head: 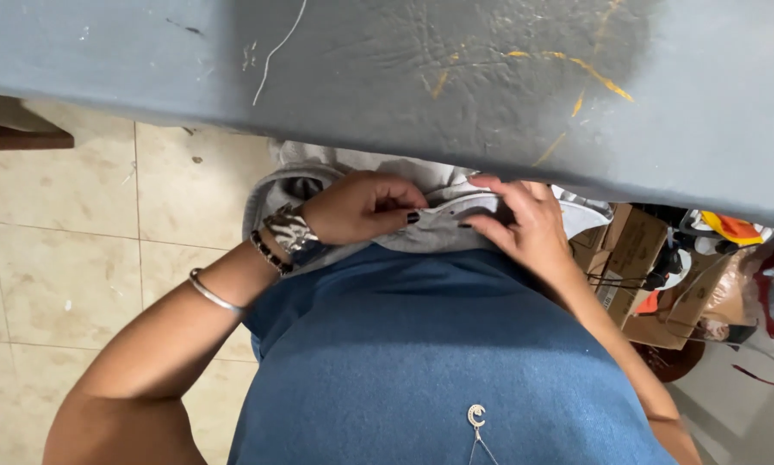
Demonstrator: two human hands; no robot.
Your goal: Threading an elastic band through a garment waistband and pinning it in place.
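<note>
Below the edge of the grey-blue table (456, 77), I am watching both hands working a piece of grey fabric (443, 226) that is bunched against the front of a blue shirt (421, 344). My left hand (361, 207) is curling its fingers in and pinching a fold of the cloth, the dark-painted nails pressing into it. My right hand (525, 220) is lying flatter, its fingers stretching along the upper edge of the same cloth and gripping it with the thumb underneath. The two hands are sitting near each other, with only a short run of fabric between them. A patterned watch (290, 229) and a beaded bracelet (270, 252) are riding on the left wrist, and a thin silver bangle (214, 294) is sitting further up that forearm. Beige floor tiles (77, 250) are showing at the left, and cardboard boxes (632, 250) are crowding the floor at the right.
</note>
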